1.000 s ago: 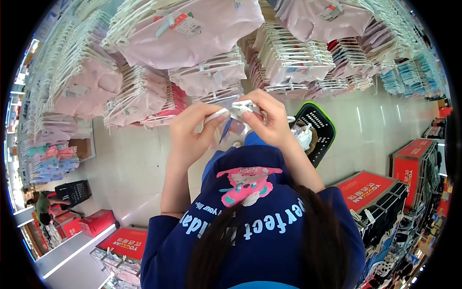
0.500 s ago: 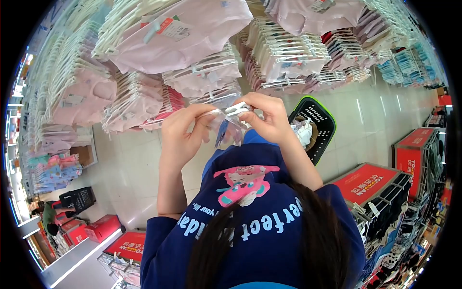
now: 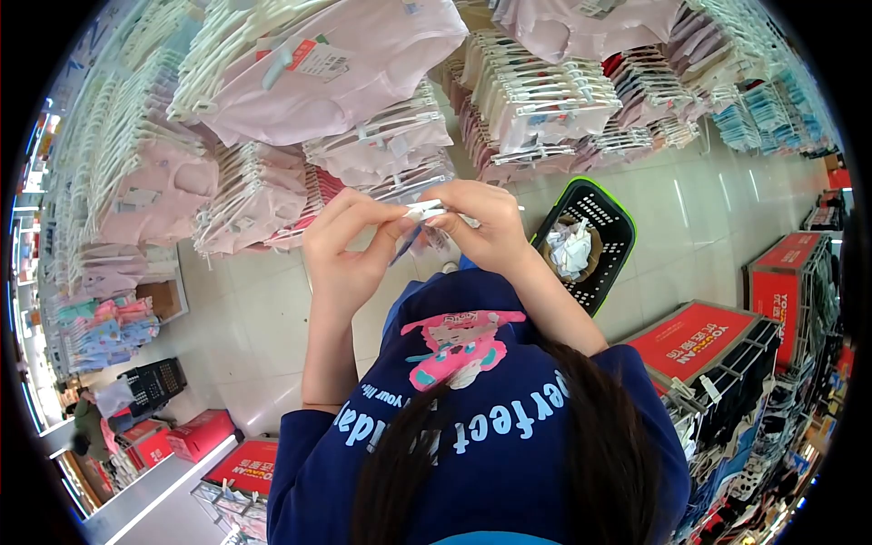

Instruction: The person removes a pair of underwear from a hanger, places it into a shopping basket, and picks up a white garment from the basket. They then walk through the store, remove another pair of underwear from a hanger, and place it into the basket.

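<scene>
In front of my chest both hands meet at a white clip hanger (image 3: 427,208). My right hand (image 3: 486,222) is closed on it, with a bit of its bar showing beyond the knuckles. My left hand (image 3: 350,241) pinches the edge of a small, thin pinkish garment (image 3: 436,240) right at the clip. Most of that garment hangs behind my fingers, and a dark blue patch, perhaps a tag, shows below the left fingertips. Whether the clip's jaws have closed on the cloth is hidden.
Racks of pale pink underwear (image 3: 336,86) on white hangers fill the space ahead. A black basket with a green rim (image 3: 627,238) stands on the floor at right, holding white crumpled items (image 3: 570,250). Red-topped display racks (image 3: 690,341) stand behind on the right.
My left hand has moved in closer to the clip, and the hands are nearer each other. Less of the garment shows below them. More of the basket's contents is visible.
</scene>
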Action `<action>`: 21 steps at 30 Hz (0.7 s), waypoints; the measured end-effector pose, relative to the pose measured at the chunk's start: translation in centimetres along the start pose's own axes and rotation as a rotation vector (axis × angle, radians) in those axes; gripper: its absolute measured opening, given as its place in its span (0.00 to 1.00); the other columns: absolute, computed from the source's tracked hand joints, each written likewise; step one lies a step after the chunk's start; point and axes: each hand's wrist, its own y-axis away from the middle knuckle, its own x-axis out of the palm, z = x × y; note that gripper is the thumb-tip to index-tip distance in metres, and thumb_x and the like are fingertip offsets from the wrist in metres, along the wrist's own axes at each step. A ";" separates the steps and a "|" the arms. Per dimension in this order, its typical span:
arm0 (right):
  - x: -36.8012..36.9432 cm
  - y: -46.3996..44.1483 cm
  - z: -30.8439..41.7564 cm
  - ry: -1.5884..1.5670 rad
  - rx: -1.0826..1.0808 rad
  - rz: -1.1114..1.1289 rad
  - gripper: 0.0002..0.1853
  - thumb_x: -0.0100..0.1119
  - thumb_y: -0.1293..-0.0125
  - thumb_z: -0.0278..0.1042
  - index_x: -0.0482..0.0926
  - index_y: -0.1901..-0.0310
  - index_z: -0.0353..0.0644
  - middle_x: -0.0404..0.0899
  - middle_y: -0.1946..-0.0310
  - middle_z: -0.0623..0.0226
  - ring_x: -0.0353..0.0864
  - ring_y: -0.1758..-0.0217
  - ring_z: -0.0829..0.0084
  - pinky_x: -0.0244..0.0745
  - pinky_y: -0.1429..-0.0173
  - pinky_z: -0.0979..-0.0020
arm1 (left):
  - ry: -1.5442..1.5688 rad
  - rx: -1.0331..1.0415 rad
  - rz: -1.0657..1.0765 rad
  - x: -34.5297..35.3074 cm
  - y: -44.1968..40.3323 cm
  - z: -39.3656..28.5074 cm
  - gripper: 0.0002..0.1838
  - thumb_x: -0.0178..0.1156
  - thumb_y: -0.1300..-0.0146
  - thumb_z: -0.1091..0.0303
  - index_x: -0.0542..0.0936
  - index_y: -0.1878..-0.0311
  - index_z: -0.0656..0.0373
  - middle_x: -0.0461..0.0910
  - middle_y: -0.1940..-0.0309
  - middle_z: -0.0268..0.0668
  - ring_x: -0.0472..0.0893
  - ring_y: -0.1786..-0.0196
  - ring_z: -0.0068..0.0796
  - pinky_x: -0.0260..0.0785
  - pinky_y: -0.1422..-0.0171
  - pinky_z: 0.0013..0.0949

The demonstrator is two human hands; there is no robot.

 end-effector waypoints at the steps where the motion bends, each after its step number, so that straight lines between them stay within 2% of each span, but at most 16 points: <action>1: 0.1 0.0 -0.1 0.007 -0.018 0.000 0.10 0.60 0.45 0.31 0.78 0.64 0.34 0.78 0.73 0.61 0.76 0.73 0.66 0.70 0.67 0.72 | 0.007 0.000 0.008 0.0 0.0 0.1 0.07 0.63 0.57 0.83 0.80 0.72 0.62 0.76 0.79 0.34 0.73 0.75 0.25 0.63 0.72 0.24; 5: 0.1 -0.1 0.0 0.020 -0.017 0.005 0.09 0.61 0.50 0.27 0.77 0.65 0.35 0.75 0.77 0.62 0.74 0.74 0.63 0.68 0.68 0.69 | 0.007 0.005 0.032 -0.2 0.0 0.2 0.09 0.64 0.58 0.83 0.81 0.69 0.62 0.77 0.78 0.34 0.73 0.76 0.25 0.63 0.71 0.25; 9: 0.1 -0.1 -0.4 0.044 -0.037 0.040 0.11 0.61 0.50 0.27 0.77 0.63 0.36 0.75 0.73 0.62 0.74 0.69 0.64 0.68 0.66 0.70 | -0.071 -0.081 0.019 -0.1 0.3 -0.4 0.14 0.63 0.57 0.82 0.80 0.63 0.61 0.75 0.78 0.35 0.73 0.76 0.25 0.64 0.71 0.26; 12: 0.4 -0.1 -0.4 0.007 -0.012 0.038 0.12 0.61 0.50 0.26 0.77 0.61 0.36 0.75 0.68 0.62 0.74 0.66 0.67 0.69 0.64 0.71 | -0.225 -0.068 0.134 -0.5 0.0 -1.1 0.16 0.62 0.55 0.81 0.80 0.59 0.60 0.72 0.79 0.35 0.73 0.76 0.28 0.64 0.72 0.28; 17: 0.5 -0.1 -0.2 0.009 0.060 -0.010 0.16 0.62 0.51 0.24 0.77 0.57 0.36 0.73 0.65 0.64 0.73 0.66 0.69 0.69 0.62 0.73 | -0.346 0.032 0.100 -0.4 0.5 0.1 0.16 0.63 0.54 0.78 0.80 0.58 0.60 0.68 0.81 0.35 0.70 0.78 0.30 0.62 0.74 0.30; 21: 0.2 -0.1 -0.4 0.034 0.010 -0.004 0.18 0.64 0.53 0.25 0.78 0.57 0.38 0.71 0.67 0.64 0.72 0.66 0.71 0.69 0.64 0.74 | -0.318 0.014 0.111 -0.2 0.1 -0.3 0.15 0.63 0.54 0.77 0.80 0.59 0.60 0.68 0.81 0.35 0.70 0.78 0.29 0.61 0.75 0.31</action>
